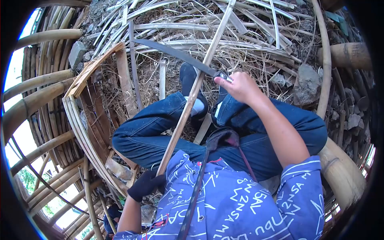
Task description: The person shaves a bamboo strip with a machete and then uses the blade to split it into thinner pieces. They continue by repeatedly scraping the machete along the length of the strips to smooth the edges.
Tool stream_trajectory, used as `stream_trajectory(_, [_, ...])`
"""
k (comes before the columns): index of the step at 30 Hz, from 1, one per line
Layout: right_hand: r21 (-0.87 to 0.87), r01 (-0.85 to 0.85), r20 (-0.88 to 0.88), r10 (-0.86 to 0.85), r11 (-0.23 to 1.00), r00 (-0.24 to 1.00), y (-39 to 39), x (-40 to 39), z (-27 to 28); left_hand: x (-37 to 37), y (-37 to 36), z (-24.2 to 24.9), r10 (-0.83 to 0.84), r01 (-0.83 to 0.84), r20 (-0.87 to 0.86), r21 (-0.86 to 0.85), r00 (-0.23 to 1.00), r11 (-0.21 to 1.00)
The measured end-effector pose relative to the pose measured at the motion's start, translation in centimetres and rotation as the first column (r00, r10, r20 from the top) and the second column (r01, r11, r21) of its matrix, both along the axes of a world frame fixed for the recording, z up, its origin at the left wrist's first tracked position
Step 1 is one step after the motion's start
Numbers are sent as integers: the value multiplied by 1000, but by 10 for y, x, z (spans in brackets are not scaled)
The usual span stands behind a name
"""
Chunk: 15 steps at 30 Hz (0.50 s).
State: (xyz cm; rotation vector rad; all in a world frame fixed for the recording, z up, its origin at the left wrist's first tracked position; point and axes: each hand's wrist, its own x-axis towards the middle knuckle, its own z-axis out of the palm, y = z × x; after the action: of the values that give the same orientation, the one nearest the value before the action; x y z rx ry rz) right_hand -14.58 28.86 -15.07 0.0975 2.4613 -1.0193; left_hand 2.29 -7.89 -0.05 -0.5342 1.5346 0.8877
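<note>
My bare right hand [238, 86] is closed on the dark handle of a long knife [174, 53]. The blade points to the upper left and crosses a long split bamboo strip [188, 108], against it or very near it. That strip runs from the top of the view down to my waist, between my bent legs. At its lower end my left hand [147, 185], in a black glove, is wrapped round it. A dark strap [196, 188] hangs over my shirt.
Split strips and shavings [248, 48] litter the ground ahead. A bent bundle of strips [76, 120] stands at the left, beside bamboo poles [40, 80]. Rocks [307, 85] and a thick bamboo pole [340, 172] are at the right. Part of another person [113, 218] shows at the lower left.
</note>
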Motion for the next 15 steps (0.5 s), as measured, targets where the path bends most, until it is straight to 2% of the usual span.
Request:
stream_trajectory(1, [-12, -41, 122, 42, 999, 992, -2, -3, 4, -5, 4, -8, 7, -7, -3, 3, 1000, 1000])
stream_trajectory(3, [-49, -22, 153, 29, 999, 988, -5, -2, 4, -14, 22, -24, 225, -218, -49, 118, 973, 969])
stream_trajectory(5, [-55, -32, 150, 40, 998, 988, -3, 3, 4, -32, 39, -35, 235, -230, -24, 138, 972, 963])
stream_trajectory(7, [-64, -39, 140, 48, 997, 989, -5, 7, 3, -44, 48, -51, 360, -360, 51, 258, 932, 896])
stream_trajectory(8, [-45, -63, 121, 68, 997, 990, -7, 13, 1, -50, 56, -52, 360, -360, 51, 262, 932, 895])
stream_trajectory(10, [-40, -119, 115, 122, 992, 986, -8, 23, 7, -60, 71, -51, 373, -374, 34, 134, 927, 918])
stream_trajectory(11, [-37, -119, 115, 123, 992, 986, -10, 26, 11, -60, 72, -53, 373, -375, 34, 137, 927, 917])
stream_trajectory(13, [-21, -273, 80, 274, 962, 958, -14, 29, 16, -61, 70, -57, 413, -433, 141, 156, 900, 888])
stream_trajectory(15, [-15, -282, 76, 282, 959, 956, -13, 27, 16, -59, 67, -54, 409, -429, 145, 158, 901, 889])
